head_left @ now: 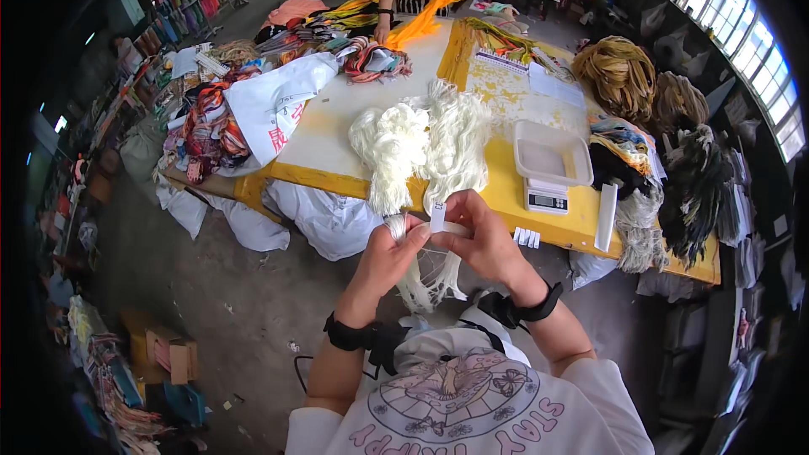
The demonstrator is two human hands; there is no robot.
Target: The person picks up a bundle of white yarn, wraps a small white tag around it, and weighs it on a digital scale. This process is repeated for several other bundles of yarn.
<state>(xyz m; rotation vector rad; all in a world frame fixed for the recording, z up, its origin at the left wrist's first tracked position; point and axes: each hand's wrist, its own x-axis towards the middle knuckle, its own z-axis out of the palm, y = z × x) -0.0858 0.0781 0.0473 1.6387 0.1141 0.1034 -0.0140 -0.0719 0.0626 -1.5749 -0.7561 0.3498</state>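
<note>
Two cream-white yarn hanks lie side by side at the near edge of the yellow-and-white table, their loose ends hanging over it. My left hand is closed around a bundle of white yarn strands that dangles below it. Thumb and fingers of my right hand pinch a small white paper label with dark print, held upright against the strands. The two hands nearly meet at the label. Whether the label's strip goes round the yarn is hidden by the fingers.
Right of the hanks, a digital scale bears a clear plastic tub. Several small white labels lie at the table edge. Tan yarn is heaped at the right. Across the table, a person's hand is beside orange yarn.
</note>
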